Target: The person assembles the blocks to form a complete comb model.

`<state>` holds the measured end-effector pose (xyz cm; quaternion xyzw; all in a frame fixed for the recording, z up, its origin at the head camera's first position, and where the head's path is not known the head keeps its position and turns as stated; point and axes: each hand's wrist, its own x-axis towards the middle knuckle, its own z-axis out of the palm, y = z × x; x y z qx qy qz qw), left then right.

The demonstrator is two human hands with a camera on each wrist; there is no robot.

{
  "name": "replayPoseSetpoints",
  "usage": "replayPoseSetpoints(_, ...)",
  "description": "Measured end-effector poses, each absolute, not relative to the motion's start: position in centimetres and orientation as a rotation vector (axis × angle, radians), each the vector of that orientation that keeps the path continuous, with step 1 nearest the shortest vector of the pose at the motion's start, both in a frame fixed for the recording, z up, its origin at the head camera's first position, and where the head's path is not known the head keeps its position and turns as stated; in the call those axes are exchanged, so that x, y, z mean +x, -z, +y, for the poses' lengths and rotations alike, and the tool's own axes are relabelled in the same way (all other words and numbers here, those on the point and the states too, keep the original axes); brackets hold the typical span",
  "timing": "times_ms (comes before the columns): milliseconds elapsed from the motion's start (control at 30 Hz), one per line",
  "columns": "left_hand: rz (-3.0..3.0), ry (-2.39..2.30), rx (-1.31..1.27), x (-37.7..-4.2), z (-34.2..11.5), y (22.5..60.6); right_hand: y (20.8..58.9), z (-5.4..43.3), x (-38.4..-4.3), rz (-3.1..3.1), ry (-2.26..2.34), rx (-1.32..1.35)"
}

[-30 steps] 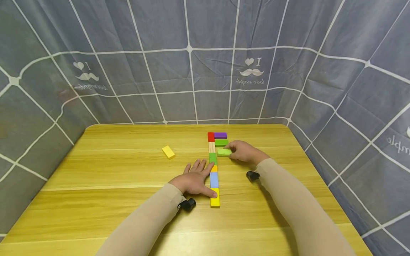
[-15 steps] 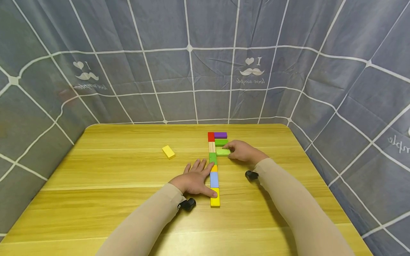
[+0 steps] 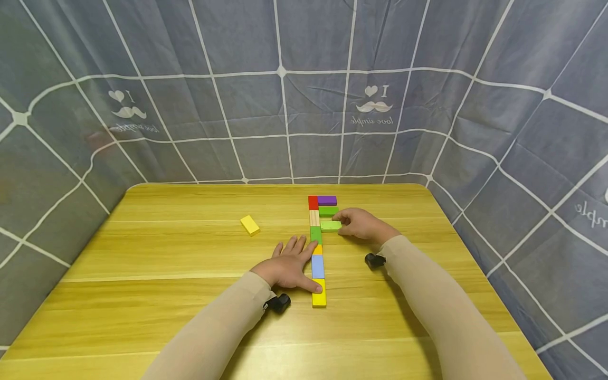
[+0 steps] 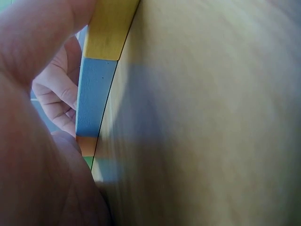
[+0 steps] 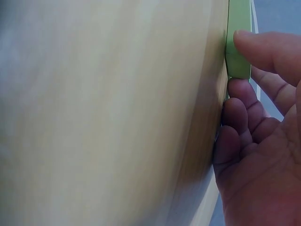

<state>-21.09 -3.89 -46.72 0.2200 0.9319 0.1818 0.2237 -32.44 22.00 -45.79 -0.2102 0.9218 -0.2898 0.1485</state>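
A column of flat wooden blocks runs away from me: a yellow block (image 3: 319, 300), a light blue block (image 3: 317, 266), an orange block (image 3: 319, 250), a green block (image 3: 315, 234), a natural wood block (image 3: 314, 218) and a red block (image 3: 313, 202). My left hand (image 3: 287, 268) lies spread at its left side, thumb on the yellow block, index fingertip by the green and orange ones. With thumb and fingers my right hand (image 3: 363, 224) pinches the right end of a light green block (image 3: 331, 226). This block's left end meets the column's right side, as far as I can tell.
A purple block (image 3: 327, 200) and a darker green block (image 3: 328, 211) extend rightward from the column's far part. One loose yellow block (image 3: 249, 225) lies tilted on the left of the wooden table (image 3: 142, 295). A grey gridded curtain (image 3: 247, 105) encloses the table's back and sides.
The light green block has slid slightly left against the column, in my right hand's pinch, and then stayed put. My left hand has kept its place.
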Motion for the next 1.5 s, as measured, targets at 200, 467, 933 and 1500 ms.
replayPoseSetpoints(200, 2.563, -0.506, 0.603, -21.23, -3.86, 46.82, 45.86, 22.10, -32.56, 2.637, 0.858, -0.618)
replayPoseSetpoints(467, 2.561, -0.516, 0.595, -21.27, -3.79, 46.58, 45.95, 22.47, -32.79, 2.613, 0.895, -0.587)
replayPoseSetpoints(933, 2.555, -0.584, 0.604, -21.18, -3.87, 46.62, 45.47, 22.74, -32.41, 2.583, 0.981, -0.557)
replayPoseSetpoints(1500, 2.579, -0.652, 0.609, -21.09, -3.93, 46.93, 46.20, 22.98, -32.67, 2.593, 0.986, -0.526)
